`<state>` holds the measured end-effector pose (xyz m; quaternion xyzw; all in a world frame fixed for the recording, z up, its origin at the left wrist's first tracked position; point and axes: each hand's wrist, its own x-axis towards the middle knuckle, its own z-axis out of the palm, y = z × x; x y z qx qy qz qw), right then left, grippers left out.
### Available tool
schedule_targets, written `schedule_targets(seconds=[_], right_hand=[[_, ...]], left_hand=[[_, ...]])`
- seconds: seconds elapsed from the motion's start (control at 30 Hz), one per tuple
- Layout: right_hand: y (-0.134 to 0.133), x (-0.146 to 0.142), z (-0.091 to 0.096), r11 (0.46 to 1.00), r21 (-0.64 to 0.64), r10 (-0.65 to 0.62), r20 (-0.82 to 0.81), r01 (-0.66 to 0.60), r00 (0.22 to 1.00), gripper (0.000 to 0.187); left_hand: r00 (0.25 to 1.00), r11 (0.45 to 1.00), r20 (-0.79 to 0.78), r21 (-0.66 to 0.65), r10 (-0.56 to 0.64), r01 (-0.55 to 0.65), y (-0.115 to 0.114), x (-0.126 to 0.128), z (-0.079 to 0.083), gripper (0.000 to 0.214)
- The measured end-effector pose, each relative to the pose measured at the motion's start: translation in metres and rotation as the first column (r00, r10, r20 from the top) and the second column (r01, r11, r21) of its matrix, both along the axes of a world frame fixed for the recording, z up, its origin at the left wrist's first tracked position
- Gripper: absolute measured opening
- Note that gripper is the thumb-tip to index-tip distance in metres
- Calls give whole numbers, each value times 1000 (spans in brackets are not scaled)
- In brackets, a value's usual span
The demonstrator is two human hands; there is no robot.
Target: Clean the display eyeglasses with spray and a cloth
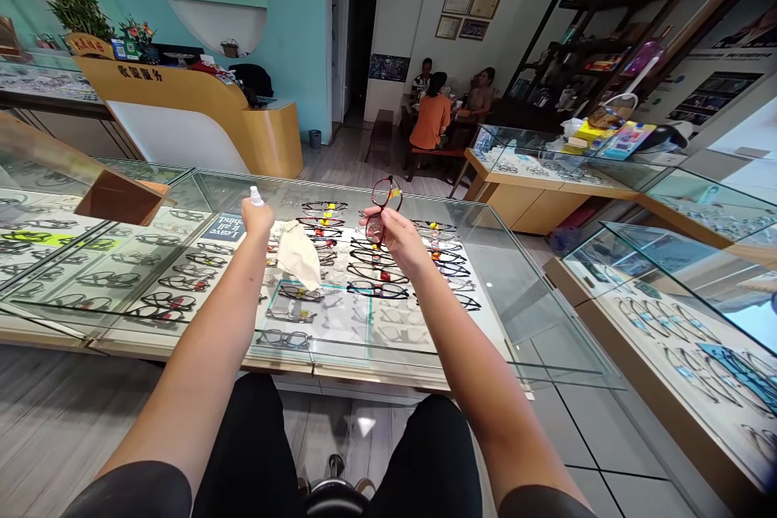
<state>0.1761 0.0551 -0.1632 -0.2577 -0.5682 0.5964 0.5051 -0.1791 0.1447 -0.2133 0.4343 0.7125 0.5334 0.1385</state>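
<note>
My left hand point(257, 218) is closed around a small white spray bottle point(256, 195), whose nozzle pokes out above the fist. In my right hand point(397, 236), a pair of red-rimmed glasses point(387, 193) is pinched between the fingers, turned upright with one lens above the other. A cream cleaning cloth point(299, 254) lies crumpled on the glass counter just right of my left hand. Rows of eyeglass frames point(376, 273) fill the glass display case under both hands. Some of them carry yellow or red tags. My right hand partly hides the lower lens.
A dark sign point(223, 228) stands by my left hand, and a wooden-looking box point(121, 196) sits on the counter at left. More glass cases point(685, 324) line the right. Several people sit at a back table, one in an orange shirt point(431, 123). A yellow reception desk point(273, 137) stands behind.
</note>
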Motion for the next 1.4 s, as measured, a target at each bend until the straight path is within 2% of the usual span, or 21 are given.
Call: schedule_targets(seconds=[0.1,0.27,0.37,0.43,0.5,0.57,0.63,0.7,0.77,0.83,0.93,1.07,1.23,1.3,1.4], right_hand=[[0,0,0,1000,-7,7,-11,-7,1000,49],[0,1,0,1000,-19,17,-38,-18,999,47],[-1,0,2,1000,-12,17,-35,-17,999,48],[-2,0,3,1000,-11,7,-21,-7,1000,49],[-3,-1,5,1000,-13,-6,-9,6,1000,50],[-4,-1,5,1000,-14,-11,-13,11,1000,50],[-3,-1,5,1000,-14,-7,-22,6,1000,50],[-2,-1,4,1000,-11,-4,-22,3,1000,50],[-1,-1,3,1000,-6,-9,-18,9,1000,51],[-1,-1,2,1000,1,-10,-23,10,1000,50],[-2,0,1,1000,7,5,-33,-5,999,48],[-3,0,3,1000,7,4,-26,-4,1000,48],[-3,0,3,1000,6,-11,-4,11,1000,49],[-3,0,3,1000,10,-11,-2,11,1000,48],[-2,1,3,1000,13,-8,-1,8,1000,49]], left_hand=[[982,984,80,-73,168,-163,-3,6,4,26],[958,962,103,-78,269,-262,-14,19,21,39],[938,936,21,58,346,-347,-28,32,38,41],[927,915,-104,229,361,-331,-37,41,49,25],[927,927,-244,318,285,-201,-43,48,55,10],[926,958,-355,287,127,-22,-46,52,57,11],[913,978,-404,161,-54,130,-47,52,56,15],[894,982,-410,-26,-182,189,-45,49,53,15],[879,959,-412,-241,-241,151,-43,46,50,11],[867,908,-423,-413,-263,74,-41,43,47,10],[866,848,-417,-529,-277,16,-38,41,45,16],[879,831,-400,-556,-259,-8,-36,41,44,20],[882,837,-398,-548,-253,-8,-38,42,45,21],[877,862,-412,-507,-247,4,-40,44,48,22],[903,938,-394,-344,-173,30,-46,48,57,24]])
